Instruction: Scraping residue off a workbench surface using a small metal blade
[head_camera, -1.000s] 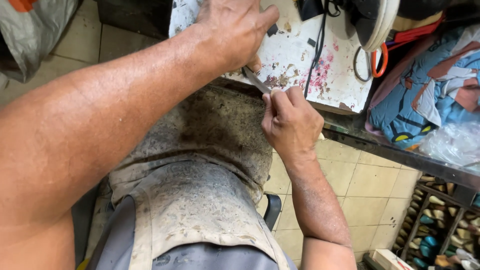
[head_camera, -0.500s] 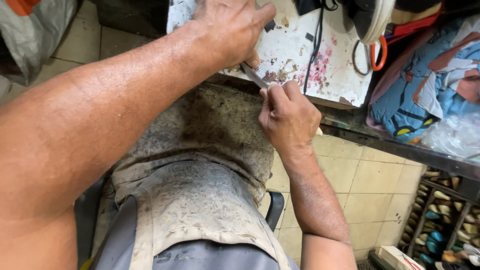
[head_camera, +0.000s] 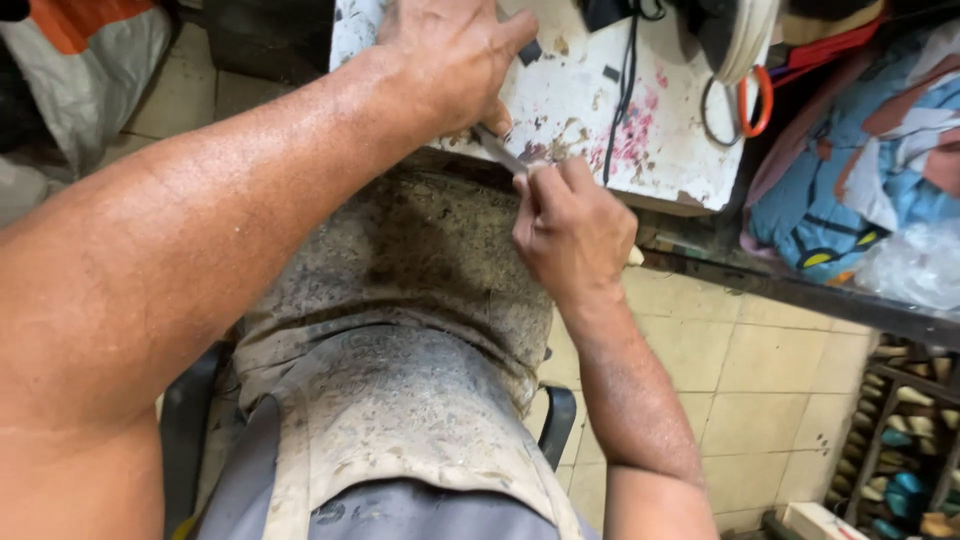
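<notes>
Change: my right hand (head_camera: 572, 228) is sitting a touch closer to the table (head_camera: 560, 110) edge than a moment ago, its fingers nearer the tip of the thin metal blade (head_camera: 500, 152); my left hand (head_camera: 450, 55) is keeping its place on the tabletop.
Meaning: the two hands are closing on the same small spot at the table edge, so the work on the blade is carrying on, not ending.
Left fingers: curled shut over the blade's upper end, pressing it down at the table's near edge; the handle is hidden under my palm.
Right fingers: pinched tight together at the blade's lower tip; whether a small piece is caught between them I cannot tell.
Blade: slanting from under my left hand off the table edge toward my right hand, just above my lap.
Lap: a stained, gritty apron (head_camera: 400, 330) is lying below the table edge, under both hands.
Around: black cords (head_camera: 618, 90) are trailing across the table beyond the blade, orange-handled scissors (head_camera: 748, 95) are resting at its far right corner, and colourful cloth (head_camera: 860, 170) is piled right of the table.
In the way: my own left forearm is covering most of the table's left side.
</notes>
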